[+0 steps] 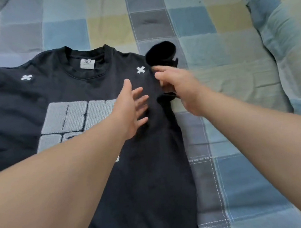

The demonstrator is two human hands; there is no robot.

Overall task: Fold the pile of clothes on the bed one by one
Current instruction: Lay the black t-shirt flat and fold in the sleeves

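Two bare forearms reach over a black T-shirt (143, 171) spread front-up on the checked bed (247, 177). On its chest the left hand (132, 110) lies flat, fingers spread; the right hand (179, 90) (blurred) grips the sleeve (161, 53).

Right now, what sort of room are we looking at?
Most likely a bedroom: a black T-shirt lies spread on a checked quilt, and what looks like a matching pillow sits at the right.

White x marks (140, 69) on black T-shirt (14, 110), neck label (87, 63) illegible, chest lettering (67, 119) partly covered
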